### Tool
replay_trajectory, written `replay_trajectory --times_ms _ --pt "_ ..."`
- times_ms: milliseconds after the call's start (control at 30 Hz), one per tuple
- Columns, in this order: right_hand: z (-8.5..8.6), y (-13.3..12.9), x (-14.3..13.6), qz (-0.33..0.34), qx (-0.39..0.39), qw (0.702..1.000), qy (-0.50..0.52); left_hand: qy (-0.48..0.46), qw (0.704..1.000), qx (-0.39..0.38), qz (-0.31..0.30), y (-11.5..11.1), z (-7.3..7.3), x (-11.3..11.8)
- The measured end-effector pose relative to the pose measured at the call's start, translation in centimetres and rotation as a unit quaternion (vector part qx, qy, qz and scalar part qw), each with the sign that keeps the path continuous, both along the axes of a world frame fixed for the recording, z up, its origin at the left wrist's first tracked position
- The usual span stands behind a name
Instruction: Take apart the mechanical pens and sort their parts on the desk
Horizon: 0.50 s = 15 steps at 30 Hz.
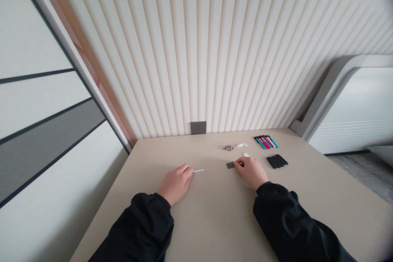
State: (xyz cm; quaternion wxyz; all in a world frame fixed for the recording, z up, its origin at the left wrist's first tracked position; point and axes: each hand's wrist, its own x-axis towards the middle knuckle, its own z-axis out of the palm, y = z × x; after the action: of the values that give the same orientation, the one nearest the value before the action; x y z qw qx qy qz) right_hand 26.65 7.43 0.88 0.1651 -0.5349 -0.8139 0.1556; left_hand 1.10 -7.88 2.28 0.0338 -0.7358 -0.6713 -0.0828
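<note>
So the tabletop [208, 213] looks smooth and matt, kinda like laminate. Sleeves [282, 213] are black cloth with a slight sheen. The wall socket [198, 127] looks like dark plastic, the little cones [228, 147] pretty metallic, and the headboard [356, 102] is smooth with a soft gloss.

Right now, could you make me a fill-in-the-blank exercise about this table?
The left hand holds a thin, straight stick coloured ____. The small, flat, dark-grey pieces lie beside the fingertips of the ____ hand. The row of slim ____ cylinders lies nearer the person than the row of multicoloured pens.

Missing words: white; right; black.
</note>
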Motion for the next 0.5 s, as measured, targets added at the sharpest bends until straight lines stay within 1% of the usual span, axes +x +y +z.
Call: replay_trajectory --times_ms 133,167,233,300,367,467,500 --pt "0.5 -0.1 0.2 0.009 0.0 1.0 0.002 0.003 1.0 -0.011 0.0 0.0 0.1 0.1" --pt "0.6 0.2 0.5 0.004 0.011 1.0 0.009 0.003 1.0 -0.013 0.001 0.0 0.2 0.1" --pt "1.0 1.4 1.7 -0.027 0.05 0.998 0.028 0.0 1.0 -0.016 0.002 0.0 0.2 0.1" --pt "1.1 3.1 3.7 -0.075 0.098 0.991 0.047 -0.007 1.0 -0.016 0.0 0.0 0.2 0.0" --pt "0.9 5.2 6.4 -0.107 0.13 0.984 0.063 -0.013 1.0 -0.013 0.0 0.0 0.2 0.0" --pt "-0.4 8.0 11.5 -0.19 0.138 0.967 0.096 -0.015 1.0 -0.009 0.003 0.1 0.2 -0.1" --pt "-1.0 8.8 13.1 -0.203 0.131 0.965 0.103 -0.015 1.0 -0.009 0.003 0.1 0.2 -0.2"
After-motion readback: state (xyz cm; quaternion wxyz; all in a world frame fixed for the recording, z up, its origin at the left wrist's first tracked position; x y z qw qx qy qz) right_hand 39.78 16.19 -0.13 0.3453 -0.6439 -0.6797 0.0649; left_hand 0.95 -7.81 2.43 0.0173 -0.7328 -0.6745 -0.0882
